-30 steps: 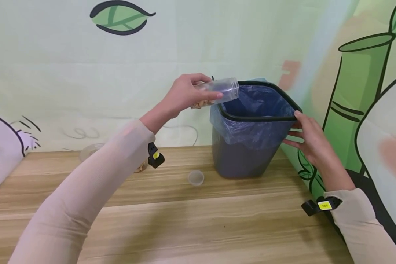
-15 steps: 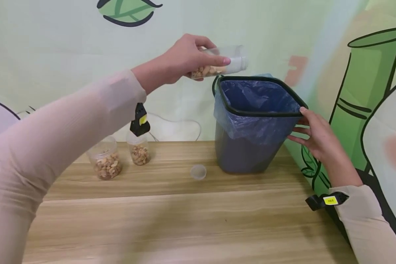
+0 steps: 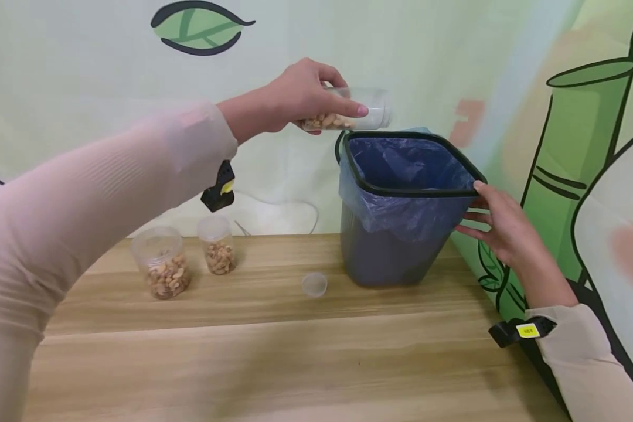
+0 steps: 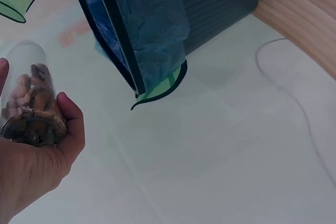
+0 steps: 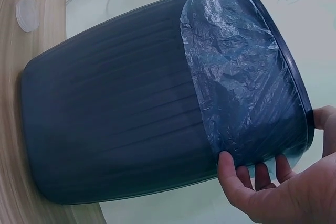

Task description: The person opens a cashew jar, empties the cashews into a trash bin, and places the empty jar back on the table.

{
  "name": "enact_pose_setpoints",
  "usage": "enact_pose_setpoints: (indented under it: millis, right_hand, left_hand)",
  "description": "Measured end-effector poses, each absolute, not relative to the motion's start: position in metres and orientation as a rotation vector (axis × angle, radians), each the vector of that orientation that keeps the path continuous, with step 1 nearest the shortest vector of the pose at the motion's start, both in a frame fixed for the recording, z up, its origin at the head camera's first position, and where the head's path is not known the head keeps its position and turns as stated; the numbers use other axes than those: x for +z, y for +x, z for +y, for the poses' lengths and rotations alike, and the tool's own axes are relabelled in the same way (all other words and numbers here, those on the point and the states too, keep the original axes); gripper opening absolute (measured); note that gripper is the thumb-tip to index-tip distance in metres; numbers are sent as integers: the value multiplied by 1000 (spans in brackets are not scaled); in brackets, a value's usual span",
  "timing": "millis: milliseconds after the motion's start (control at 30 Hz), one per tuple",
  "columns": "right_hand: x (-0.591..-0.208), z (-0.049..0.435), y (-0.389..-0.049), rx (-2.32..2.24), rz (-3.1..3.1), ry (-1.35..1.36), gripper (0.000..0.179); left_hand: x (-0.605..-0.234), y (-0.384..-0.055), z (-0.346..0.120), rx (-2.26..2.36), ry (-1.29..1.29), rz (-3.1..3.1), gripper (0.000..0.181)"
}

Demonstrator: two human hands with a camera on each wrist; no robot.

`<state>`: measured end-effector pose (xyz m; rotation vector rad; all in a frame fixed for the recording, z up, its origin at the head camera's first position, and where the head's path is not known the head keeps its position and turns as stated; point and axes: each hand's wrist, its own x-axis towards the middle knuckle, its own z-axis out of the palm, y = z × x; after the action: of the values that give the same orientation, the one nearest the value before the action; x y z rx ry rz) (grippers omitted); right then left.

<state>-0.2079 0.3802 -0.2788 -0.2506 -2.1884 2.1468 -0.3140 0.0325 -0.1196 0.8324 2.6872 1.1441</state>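
Wooden table below; left hand curled round sideways clear jar, right hand gripping lined bin near top.

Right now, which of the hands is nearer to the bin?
Right. The right hand grips the bin near its top edge; the left hand, holding a tipped jar, is up and left of it, not touching it.

Pale beige sleeves, black wrist cameras
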Motion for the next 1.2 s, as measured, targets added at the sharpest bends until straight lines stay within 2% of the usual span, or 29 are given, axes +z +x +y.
enact_pose_setpoints:
  millis: [400, 833, 1200]
  right_hand:
    - [-282, 381, -207, 2187, -2160, -253, 40]
    - [-280, 379, -209, 2166, -2171, -226, 42]
    - [-280, 380, -211, 2177, -2163, -256, 40]
  left_hand:
    - [-129, -315, 47, 915, 891, 2812, 74]
    - [-136, -319, 58, 820, 922, 2885, 73]
    - [-132, -320, 63, 715, 958, 2943, 65]
